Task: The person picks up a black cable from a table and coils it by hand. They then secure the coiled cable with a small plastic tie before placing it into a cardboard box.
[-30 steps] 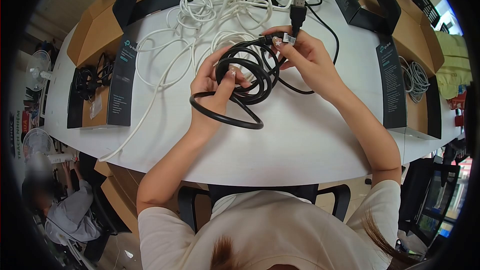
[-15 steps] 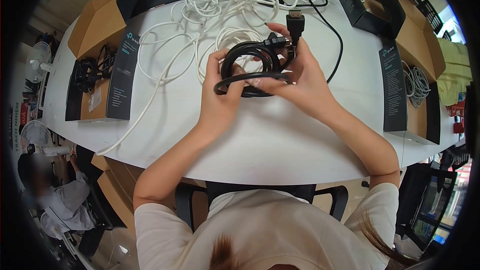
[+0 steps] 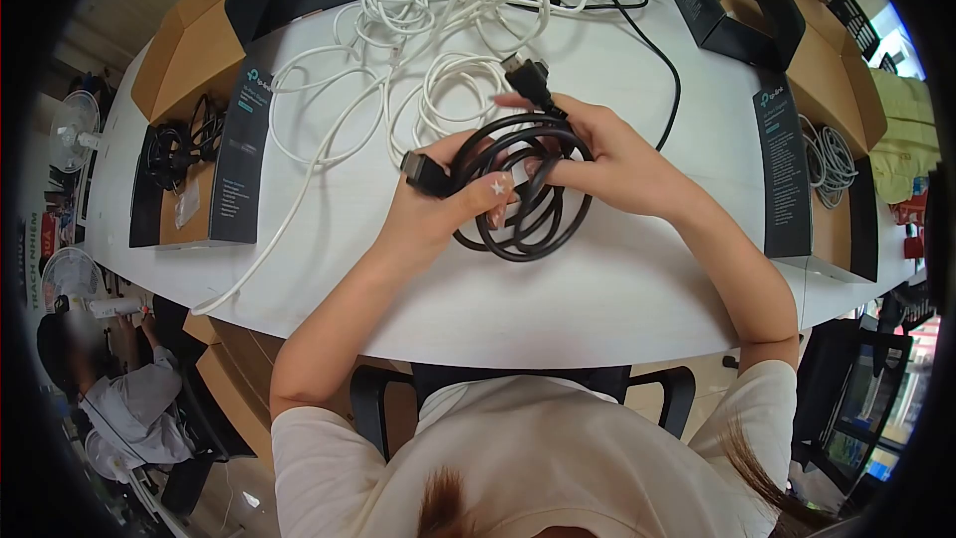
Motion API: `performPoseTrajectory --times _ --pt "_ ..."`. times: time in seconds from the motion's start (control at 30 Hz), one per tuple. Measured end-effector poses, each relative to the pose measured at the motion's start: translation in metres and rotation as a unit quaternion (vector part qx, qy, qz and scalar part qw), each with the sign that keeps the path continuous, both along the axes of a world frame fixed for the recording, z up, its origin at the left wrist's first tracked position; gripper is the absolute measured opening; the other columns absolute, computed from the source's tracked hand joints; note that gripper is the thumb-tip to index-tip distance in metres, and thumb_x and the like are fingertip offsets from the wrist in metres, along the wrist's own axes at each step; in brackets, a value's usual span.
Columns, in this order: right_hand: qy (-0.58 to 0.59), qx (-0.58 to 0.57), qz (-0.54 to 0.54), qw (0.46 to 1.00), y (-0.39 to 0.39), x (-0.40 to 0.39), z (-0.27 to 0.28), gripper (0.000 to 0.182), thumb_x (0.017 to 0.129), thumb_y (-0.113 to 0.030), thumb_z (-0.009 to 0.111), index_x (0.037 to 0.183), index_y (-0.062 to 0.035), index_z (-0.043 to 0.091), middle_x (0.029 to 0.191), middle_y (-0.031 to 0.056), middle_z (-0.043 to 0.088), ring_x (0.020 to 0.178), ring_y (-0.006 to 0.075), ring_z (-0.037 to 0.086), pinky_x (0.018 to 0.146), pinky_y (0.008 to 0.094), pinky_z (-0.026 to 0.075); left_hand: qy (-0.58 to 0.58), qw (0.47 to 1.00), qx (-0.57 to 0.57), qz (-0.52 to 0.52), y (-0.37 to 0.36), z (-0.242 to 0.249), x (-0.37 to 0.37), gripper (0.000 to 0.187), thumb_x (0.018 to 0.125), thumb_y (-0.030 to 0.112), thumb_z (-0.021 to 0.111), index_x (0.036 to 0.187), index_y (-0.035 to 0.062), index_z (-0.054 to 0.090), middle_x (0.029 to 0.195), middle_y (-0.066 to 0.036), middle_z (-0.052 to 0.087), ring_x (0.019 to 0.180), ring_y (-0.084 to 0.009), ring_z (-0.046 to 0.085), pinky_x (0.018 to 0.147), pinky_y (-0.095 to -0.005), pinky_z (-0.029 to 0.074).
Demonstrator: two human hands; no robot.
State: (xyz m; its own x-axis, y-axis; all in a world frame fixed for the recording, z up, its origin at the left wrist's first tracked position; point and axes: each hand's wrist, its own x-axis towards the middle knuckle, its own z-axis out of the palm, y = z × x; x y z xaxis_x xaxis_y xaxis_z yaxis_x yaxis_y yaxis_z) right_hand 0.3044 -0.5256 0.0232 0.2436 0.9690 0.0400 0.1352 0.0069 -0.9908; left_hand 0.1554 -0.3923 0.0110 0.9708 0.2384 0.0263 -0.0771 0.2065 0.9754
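A black cable (image 3: 528,229) is wound into a coil and held above the white table (image 3: 558,299) by both hands. My left hand (image 3: 443,209) grips the coil's left side, and one black plug (image 3: 423,172) sticks out past its fingers. My right hand (image 3: 607,159) holds the coil's upper right side. The cable's other plug (image 3: 525,75) points up and away above the right fingers.
A heap of tangled white cables (image 3: 448,10) lies at the far middle of the table, with a thin black cable (image 3: 657,50) running through it. Black boxes (image 3: 239,154) in open cardboard trays stand left and right (image 3: 782,169). Another person (image 3: 119,408) sits at lower left.
The coil has turned to face me and dropped nearer the table. One plug has swung out to the left of my left hand; the other now points up-left.
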Motion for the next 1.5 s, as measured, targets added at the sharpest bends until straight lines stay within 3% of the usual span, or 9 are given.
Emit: performPoseTrajectory --times 0.1,0.27,0.37,0.57,0.77,0.9,1.1,1.13,1.5 --pt "-0.016 0.015 -0.027 0.999 0.002 -0.003 -0.004 0.045 0.073 -0.001 0.057 0.118 0.0018 0.048 0.08 0.005 0.06 0.074 0.0094 0.057 0.068 0.024 0.045 0.024 0.999 -0.02 0.021 -0.001 0.002 0.003 0.042 0.08 0.034 0.065 0.097 -0.0008 0.05 0.06 -0.002 0.048 0.052 -0.0081 0.044 0.047 -0.0212 0.038" --pt "-0.021 -0.027 -0.108 0.994 0.003 -0.011 -0.004 0.015 0.077 -0.003 0.059 0.09 0.0041 0.056 0.067 0.0039 0.059 0.053 0.0092 0.055 0.048 0.0234 0.043 -0.01 0.999 0.012 -0.043 0.003 -0.007 0.0 0.049 0.076 0.023 0.069 0.114 0.0 0.047 0.094 -0.004 0.055 0.078 -0.0139 0.059 0.066 -0.023 0.048" --pt "-0.062 -0.038 -0.133 0.988 0.002 -0.013 -0.008 0.014 0.079 -0.005 0.058 0.09 0.0039 0.057 0.069 0.004 0.06 0.054 0.0092 0.055 0.049 0.0233 0.044 0.018 0.998 0.048 0.025 -0.007 -0.008 0.005 0.036 0.076 0.012 0.068 0.105 0.0005 0.051 0.075 0.002 0.053 0.067 -0.0043 0.049 0.062 -0.0198 0.041" --pt "0.07 -0.002 -0.056 0.996 0.005 -0.008 -0.002 0.027 0.082 -0.013 0.061 0.102 0.0037 0.054 0.078 0.0043 0.061 0.06 0.0099 0.057 0.056 0.0225 0.045 0.021 0.996 0.012 0.08 -0.005 -0.01 0.004 0.025 0.083 0.009 0.057 0.105 0.002 0.049 0.088 -0.002 0.056 0.067 -0.0088 0.048 0.062 -0.0234 0.043" --pt "0.256 0.037 -0.043 0.965 0.002 -0.006 0.013 0.055 0.092 -0.041 0.042 0.126 0.0025 0.041 0.088 0.0064 0.061 0.066 0.0125 0.059 0.067 0.0252 0.047 0.03 0.99 -0.1 0.095 -0.003 0.0 0.001 0.02 0.084 0.014 0.057 0.102 0.0049 0.053 0.083 0.0 0.057 0.069 -0.0055 0.051 0.057 -0.0195 0.04" --pt "0.156 -0.021 -0.065 0.985 0.0 -0.003 0.017 0.062 0.093 -0.048 0.031 0.129 0.0024 0.038 0.093 0.011 0.061 0.073 0.0175 0.063 0.071 0.0268 0.049 0.017 0.984 -0.151 0.091 -0.003 0.001 0.002 0.021 0.084 0.013 0.055 0.104 0.0049 0.052 0.087 -0.001 0.058 0.072 -0.0055 0.051 0.058 -0.0191 0.041" --pt "0.001 0.053 -0.014 0.998 -0.003 0.005 0.017 0.06 0.089 -0.04 0.048 0.126 0.0065 0.04 0.099 0.0123 0.062 0.086 0.0171 0.062 0.079 0.0285 0.048 0.013 0.996 -0.012 0.09 -0.001 -0.008 0.004 0.022 0.086 0.012 0.054 0.106 0.0044 0.05 0.089 -0.002 0.056 0.072 -0.0075 0.051 0.064 -0.0216 0.044" --pt "0.077 0.035 -0.04 0.996 -0.006 -0.002 0.028 0.052 0.081 -0.021 0.065 0.122 0.0051 0.047 0.097 0.0094 0.063 0.087 0.0123 0.059 0.08 0.0267 0.047 0.019 0.995 0.014 0.102 -0.003 -0.008 0.005 0.022 0.086 0.013 0.053 0.106 0.0043 0.05 0.089 -0.003 0.055 0.071 -0.0082 0.05 0.064 -0.0229 0.045" --pt "0.072 0.047 -0.036 0.996 0.001 0.001 0.011 0.024 0.086 -0.012 0.058 0.1 0.0072 0.059 0.077 0.0051 0.063 0.062 0.0067 0.057 0.056 0.0201 0.047 0.005 0.996 -0.069 0.049 -0.001 -0.006 0.004 0.022 0.09 0.023 0.05 0.098 0.0019 0.05 0.067 -0.002 0.05 0.057 -0.0093 0.049 0.06 -0.0249 0.047"
